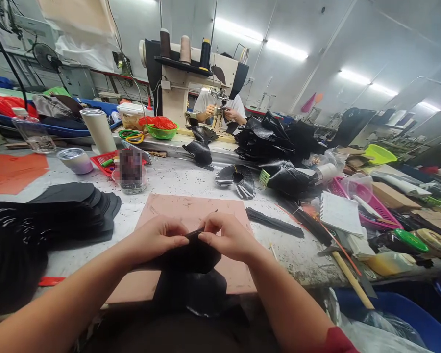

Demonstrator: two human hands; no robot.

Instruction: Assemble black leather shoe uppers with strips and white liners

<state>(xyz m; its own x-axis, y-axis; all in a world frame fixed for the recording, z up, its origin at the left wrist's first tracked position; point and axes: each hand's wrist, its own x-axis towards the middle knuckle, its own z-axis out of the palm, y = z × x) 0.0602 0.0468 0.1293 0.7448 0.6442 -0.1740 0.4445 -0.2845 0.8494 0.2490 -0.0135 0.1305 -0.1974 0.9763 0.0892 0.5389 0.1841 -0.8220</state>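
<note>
Both my hands pinch the upper edge of a black leather piece [196,257], thumbs toward me and fingertips behind the edge. My left hand [161,235] grips it just left of its middle. Close beside it, my right hand [226,238] holds the same edge. The piece hangs over the near part of a pinkish board [198,208] on the table. Below it, more black leather [206,291] with a shiny curved face lies at the board's front edge. Whether the two parts are joined, I cannot tell.
Black cut pieces [77,211] are stacked at left. Ahead, a co-worker's hands [224,113] are at a sewing machine [176,88], near a black leather heap [266,137]. A hammer [353,279], notebook [340,213] and pink basket [382,218] lie at right.
</note>
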